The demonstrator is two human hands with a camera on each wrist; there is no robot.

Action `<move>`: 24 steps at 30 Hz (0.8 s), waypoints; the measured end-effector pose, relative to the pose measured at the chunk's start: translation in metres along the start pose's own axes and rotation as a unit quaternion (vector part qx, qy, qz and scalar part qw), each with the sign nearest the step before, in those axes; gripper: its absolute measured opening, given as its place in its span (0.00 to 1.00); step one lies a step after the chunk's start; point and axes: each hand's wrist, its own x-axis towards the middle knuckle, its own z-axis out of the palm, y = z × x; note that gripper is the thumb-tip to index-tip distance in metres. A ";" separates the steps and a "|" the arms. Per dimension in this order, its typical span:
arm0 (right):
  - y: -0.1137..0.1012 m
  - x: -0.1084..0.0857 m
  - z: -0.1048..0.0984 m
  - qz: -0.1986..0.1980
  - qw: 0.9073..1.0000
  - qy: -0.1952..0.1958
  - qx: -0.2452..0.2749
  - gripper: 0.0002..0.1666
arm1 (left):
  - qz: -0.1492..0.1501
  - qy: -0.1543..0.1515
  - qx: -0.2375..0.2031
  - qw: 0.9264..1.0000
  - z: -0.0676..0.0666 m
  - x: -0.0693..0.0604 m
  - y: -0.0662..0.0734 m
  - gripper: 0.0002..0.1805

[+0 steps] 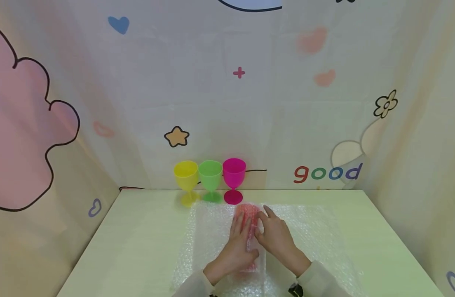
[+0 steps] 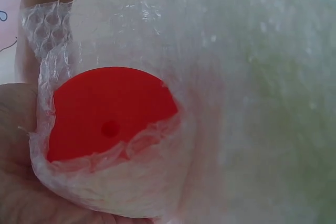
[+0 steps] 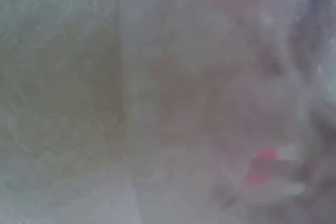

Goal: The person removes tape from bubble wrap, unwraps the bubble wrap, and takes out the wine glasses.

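A red goblet [image 1: 248, 208] lies rolled in clear bubble wrap [image 1: 210, 231] on the table. Its round red foot [image 2: 113, 108] shows at the open end of the roll in the left wrist view. My left hand [image 1: 235, 249] rests over the roll with its fingers extended along it and its thumb on the right side. At the roll's right edge, my right hand [image 1: 277, 235] pinches the wrap between bent fingers and thumb. The right wrist view is blurred, and the plastic covers much of the goblet.
A yellow goblet [image 1: 186, 175], a green goblet [image 1: 210, 175] and a magenta goblet [image 1: 234, 173] stand in a row at the table's back edge. More wrap spreads to the right across the pale table [image 1: 127, 247]. A printed curtain [image 1: 272, 123] hangs behind.
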 end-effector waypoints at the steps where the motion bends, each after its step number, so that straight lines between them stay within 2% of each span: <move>1: -0.001 0.000 0.000 0.004 1.000 0.002 -0.003 0.17 | 0.000 -0.001 -0.002 1.000 0.000 0.000 0.000 0.53; 8: -0.003 -0.002 0.000 -0.008 1.000 -0.003 0.014 0.06 | -0.001 -0.014 -0.022 1.000 0.000 0.001 -0.003 0.52; 14: 0.002 -0.003 0.001 -0.004 0.999 -0.022 0.047 0.08 | 0.011 -0.021 -0.035 0.999 -0.001 0.003 -0.006 0.51; 24: 0.009 -0.005 0.004 -0.008 0.997 -0.005 0.076 0.10 | 0.016 -0.020 -0.049 0.998 -0.002 0.005 -0.008 0.51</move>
